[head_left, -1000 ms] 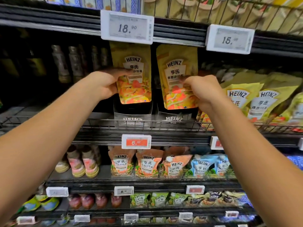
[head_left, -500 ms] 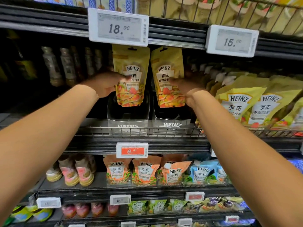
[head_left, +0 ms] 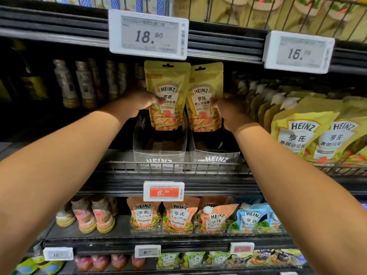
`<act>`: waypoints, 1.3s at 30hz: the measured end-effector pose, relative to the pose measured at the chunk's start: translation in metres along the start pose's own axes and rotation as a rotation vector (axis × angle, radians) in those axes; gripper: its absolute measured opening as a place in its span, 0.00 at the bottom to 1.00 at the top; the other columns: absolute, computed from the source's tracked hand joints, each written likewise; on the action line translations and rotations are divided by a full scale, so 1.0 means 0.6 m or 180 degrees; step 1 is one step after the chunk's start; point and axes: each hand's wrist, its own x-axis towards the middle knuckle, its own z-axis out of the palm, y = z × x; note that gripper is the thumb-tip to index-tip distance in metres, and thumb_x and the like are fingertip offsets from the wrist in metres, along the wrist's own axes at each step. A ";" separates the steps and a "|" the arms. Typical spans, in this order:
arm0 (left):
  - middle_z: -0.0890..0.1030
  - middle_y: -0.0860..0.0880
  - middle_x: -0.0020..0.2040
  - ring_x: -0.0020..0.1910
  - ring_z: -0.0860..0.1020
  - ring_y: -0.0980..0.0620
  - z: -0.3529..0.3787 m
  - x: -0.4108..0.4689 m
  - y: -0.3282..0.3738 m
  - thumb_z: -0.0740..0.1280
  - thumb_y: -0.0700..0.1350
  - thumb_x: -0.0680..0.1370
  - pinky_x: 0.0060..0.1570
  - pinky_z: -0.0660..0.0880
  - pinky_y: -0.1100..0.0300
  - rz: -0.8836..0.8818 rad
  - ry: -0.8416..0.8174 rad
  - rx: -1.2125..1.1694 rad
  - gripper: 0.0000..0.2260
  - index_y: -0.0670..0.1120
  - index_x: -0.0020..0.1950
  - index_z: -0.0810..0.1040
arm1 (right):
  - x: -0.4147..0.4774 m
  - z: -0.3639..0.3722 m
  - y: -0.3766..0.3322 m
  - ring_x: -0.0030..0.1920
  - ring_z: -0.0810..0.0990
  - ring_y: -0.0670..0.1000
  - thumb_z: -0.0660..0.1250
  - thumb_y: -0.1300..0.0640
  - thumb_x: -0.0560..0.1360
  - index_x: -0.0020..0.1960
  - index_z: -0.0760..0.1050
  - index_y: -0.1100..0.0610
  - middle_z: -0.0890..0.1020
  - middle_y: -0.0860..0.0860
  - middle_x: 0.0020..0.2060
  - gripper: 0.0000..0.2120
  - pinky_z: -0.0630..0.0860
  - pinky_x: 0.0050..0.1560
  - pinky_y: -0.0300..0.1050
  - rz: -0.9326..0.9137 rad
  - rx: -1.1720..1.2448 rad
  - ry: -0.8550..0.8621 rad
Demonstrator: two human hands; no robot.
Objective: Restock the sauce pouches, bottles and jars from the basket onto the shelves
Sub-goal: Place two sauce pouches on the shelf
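Left hand (head_left: 137,102) around left yellow pouch (head_left: 167,80), right hand (head_left: 230,110) around right yellow pouch (head_left: 205,82), side by side

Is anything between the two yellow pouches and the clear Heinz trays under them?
Nothing visible. The left hand holds the left pouch above the left clear tray. The right hand holds the right pouch above the right clear tray. Both tray tops look open, but their dark rear cannot be judged.

Light: warm, overhead and frontal; price tags (head_left: 148,34) bright, legible.
Shadow: back of the shelf (head_left: 208,181) around the bottles (head_left: 79,84) nearly black.
Glare: faint sheen on the upper pouches (head_left: 167,90).
Blur: soft overall; lowest row smeared.
Distortion: shelf rails bow toward the corners.
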 end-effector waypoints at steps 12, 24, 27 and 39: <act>0.80 0.40 0.63 0.62 0.79 0.44 -0.006 0.019 -0.014 0.73 0.30 0.71 0.63 0.76 0.47 0.0063 0.0158 -0.0308 0.23 0.38 0.66 0.76 | 0.022 -0.007 0.007 0.45 0.79 0.49 0.67 0.58 0.80 0.41 0.72 0.51 0.80 0.47 0.43 0.09 0.75 0.50 0.49 0.0154 0.0197 0.0312; 0.80 0.41 0.63 0.62 0.79 0.46 -0.010 0.013 -0.015 0.75 0.31 0.71 0.62 0.76 0.53 0.0196 0.0239 -0.0217 0.25 0.39 0.67 0.74 | 0.005 -0.017 -0.014 0.63 0.77 0.53 0.71 0.60 0.77 0.67 0.75 0.58 0.80 0.53 0.62 0.19 0.73 0.56 0.44 0.0043 -0.0278 0.0051; 0.81 0.41 0.61 0.59 0.80 0.46 -0.019 0.011 -0.016 0.76 0.32 0.70 0.60 0.77 0.50 0.0247 0.0306 -0.0100 0.27 0.39 0.66 0.72 | -0.011 -0.025 -0.019 0.64 0.77 0.54 0.73 0.58 0.77 0.66 0.76 0.59 0.80 0.55 0.64 0.19 0.74 0.57 0.43 -0.0137 -0.0782 -0.0064; 0.83 0.54 0.49 0.50 0.81 0.51 -0.003 -0.200 -0.026 0.66 0.60 0.74 0.55 0.78 0.53 0.1191 0.0473 0.1802 0.10 0.60 0.53 0.79 | -0.248 -0.056 -0.006 0.46 0.80 0.60 0.65 0.54 0.80 0.43 0.77 0.59 0.83 0.55 0.42 0.11 0.73 0.46 0.47 -0.0981 -0.2052 -0.0110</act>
